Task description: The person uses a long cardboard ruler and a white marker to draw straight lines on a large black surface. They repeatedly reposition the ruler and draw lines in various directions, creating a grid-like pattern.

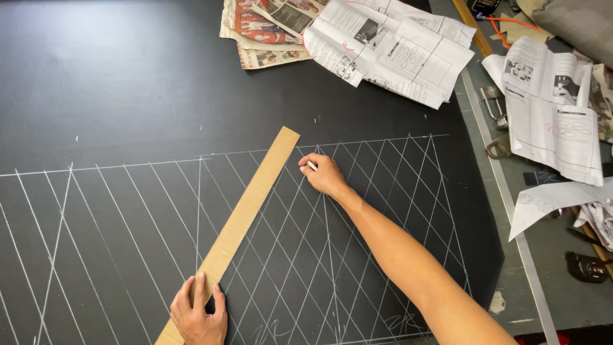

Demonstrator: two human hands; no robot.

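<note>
Left hand (198,314) pressing cardboard strip (237,223), right hand (324,174) pinching probably chalk (312,166)

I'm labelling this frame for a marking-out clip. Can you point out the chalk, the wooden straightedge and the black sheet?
chalk (312,166): head view, on the white tip showing between the right hand's fingers.
wooden straightedge (246,214): head view, on the middle of its length.
black sheet (128,83): head view, on a bare unmarked part.
</note>
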